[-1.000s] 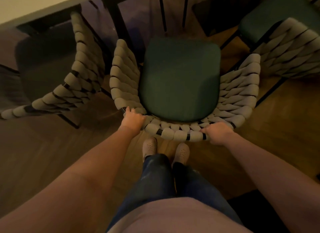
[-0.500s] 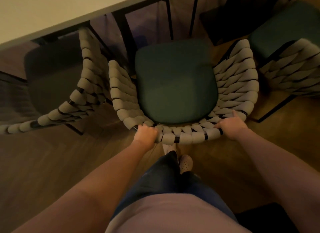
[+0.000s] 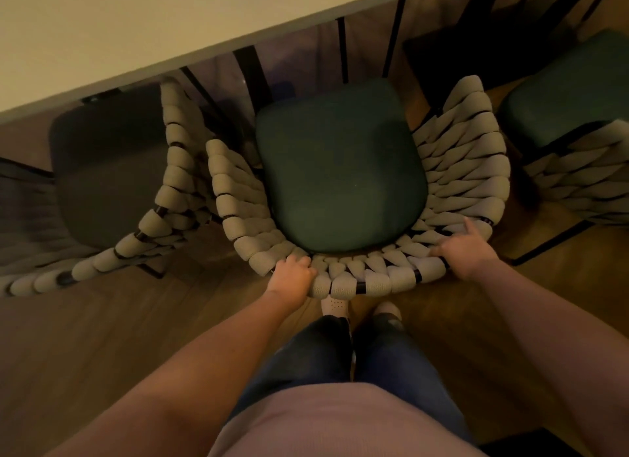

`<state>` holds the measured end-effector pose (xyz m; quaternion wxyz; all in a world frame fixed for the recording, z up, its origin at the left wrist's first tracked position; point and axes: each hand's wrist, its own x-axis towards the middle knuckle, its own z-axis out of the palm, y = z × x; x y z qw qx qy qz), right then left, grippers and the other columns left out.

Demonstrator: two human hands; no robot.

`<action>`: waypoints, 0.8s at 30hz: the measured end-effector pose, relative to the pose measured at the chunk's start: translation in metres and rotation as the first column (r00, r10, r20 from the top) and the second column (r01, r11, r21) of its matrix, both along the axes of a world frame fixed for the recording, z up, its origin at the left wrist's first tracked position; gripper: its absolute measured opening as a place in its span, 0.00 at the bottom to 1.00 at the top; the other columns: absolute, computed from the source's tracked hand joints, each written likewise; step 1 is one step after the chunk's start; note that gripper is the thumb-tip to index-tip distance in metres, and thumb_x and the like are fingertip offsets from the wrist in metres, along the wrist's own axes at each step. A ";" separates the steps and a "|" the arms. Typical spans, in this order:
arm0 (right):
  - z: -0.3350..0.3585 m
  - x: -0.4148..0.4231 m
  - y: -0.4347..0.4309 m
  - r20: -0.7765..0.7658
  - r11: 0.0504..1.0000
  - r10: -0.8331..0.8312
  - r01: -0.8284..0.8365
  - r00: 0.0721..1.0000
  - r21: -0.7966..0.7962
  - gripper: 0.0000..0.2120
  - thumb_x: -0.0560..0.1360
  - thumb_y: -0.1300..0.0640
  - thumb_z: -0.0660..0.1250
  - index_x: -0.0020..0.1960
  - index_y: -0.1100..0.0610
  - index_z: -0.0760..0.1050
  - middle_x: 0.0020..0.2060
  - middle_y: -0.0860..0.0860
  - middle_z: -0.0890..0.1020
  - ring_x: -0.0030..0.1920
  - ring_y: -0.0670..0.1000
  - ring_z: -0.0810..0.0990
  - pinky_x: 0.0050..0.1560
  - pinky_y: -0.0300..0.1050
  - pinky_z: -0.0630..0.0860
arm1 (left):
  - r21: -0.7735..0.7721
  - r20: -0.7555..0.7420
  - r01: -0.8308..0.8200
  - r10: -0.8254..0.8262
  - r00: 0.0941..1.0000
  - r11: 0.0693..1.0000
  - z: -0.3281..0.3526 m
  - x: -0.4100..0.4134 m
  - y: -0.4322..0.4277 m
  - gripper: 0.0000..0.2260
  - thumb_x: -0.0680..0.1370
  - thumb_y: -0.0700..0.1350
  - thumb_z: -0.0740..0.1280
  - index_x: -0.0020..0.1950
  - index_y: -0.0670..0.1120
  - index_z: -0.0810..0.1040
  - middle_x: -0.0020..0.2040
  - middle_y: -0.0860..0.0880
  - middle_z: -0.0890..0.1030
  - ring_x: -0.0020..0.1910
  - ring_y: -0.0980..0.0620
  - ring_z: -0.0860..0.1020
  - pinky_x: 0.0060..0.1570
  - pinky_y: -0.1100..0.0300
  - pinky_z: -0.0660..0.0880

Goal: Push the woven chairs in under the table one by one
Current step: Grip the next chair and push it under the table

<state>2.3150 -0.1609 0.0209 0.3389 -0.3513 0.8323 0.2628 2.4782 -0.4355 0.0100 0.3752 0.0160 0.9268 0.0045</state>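
L hand (image 3: pixel 292 277) grips the top rim of the middle chair (image 3: pixel 376 279), fingers curled over the woven back. R hand (image 3: pixel 467 249) lies on the same rim further right, index finger straight, thumb out; can't tell if the rest wrap it. Chair faces the table (image 3: pixel 136 24), green seat (image 3: pixel 340 164) just short of its edge, btwn the left chair (image 3: pixel 170 171) and right chair (image 3: pixel 578 177).
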 end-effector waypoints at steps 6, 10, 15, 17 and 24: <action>-0.016 -0.004 0.012 -0.004 0.999 0.025 -0.025 1.000 -0.035 0.25 0.77 0.55 0.65 0.71 0.41 0.66 0.68 0.45 0.73 0.69 0.52 0.69 0.74 0.67 0.44 | 0.013 0.018 -0.029 0.028 0.999 1.000 0.010 -0.005 0.003 0.18 0.79 0.43 0.63 0.69 0.48 0.72 0.65 0.46 0.69 0.63 0.44 0.69 0.62 0.50 0.68; -0.013 -0.012 0.019 0.009 0.998 0.027 -0.027 1.000 -0.053 0.25 0.77 0.56 0.64 0.72 0.41 0.65 0.69 0.45 0.72 0.70 0.52 0.69 0.74 0.67 0.45 | -0.003 -0.006 -0.026 0.026 1.000 1.000 0.016 -0.012 0.010 0.17 0.79 0.42 0.63 0.68 0.47 0.73 0.64 0.46 0.70 0.62 0.44 0.69 0.61 0.50 0.69; -0.011 -0.023 0.028 0.008 0.997 0.033 -0.032 0.999 -0.075 0.26 0.77 0.57 0.65 0.72 0.40 0.65 0.69 0.45 0.71 0.70 0.51 0.68 0.75 0.67 0.45 | -0.014 -0.030 -0.036 0.036 0.999 0.999 0.023 -0.018 0.021 0.16 0.79 0.43 0.63 0.68 0.47 0.73 0.64 0.46 0.71 0.62 0.44 0.69 0.62 0.51 0.68; -0.011 -0.026 0.028 0.006 0.996 0.040 -0.039 0.999 -0.082 0.27 0.77 0.57 0.65 0.72 0.40 0.65 0.69 0.45 0.72 0.70 0.51 0.69 0.74 0.67 0.46 | -0.015 -0.037 -0.041 0.040 0.999 0.999 0.025 -0.021 0.021 0.16 0.79 0.42 0.63 0.67 0.47 0.73 0.64 0.46 0.71 0.62 0.44 0.70 0.62 0.51 0.69; -0.006 -0.039 0.017 -0.012 0.994 0.048 -0.048 0.999 -0.100 0.27 0.77 0.58 0.65 0.72 0.41 0.65 0.69 0.46 0.72 0.70 0.52 0.69 0.75 0.66 0.46 | -0.014 -0.077 -0.065 0.064 0.995 0.998 0.029 -0.030 0.011 0.15 0.78 0.42 0.64 0.65 0.49 0.74 0.62 0.47 0.72 0.60 0.46 0.70 0.60 0.52 0.70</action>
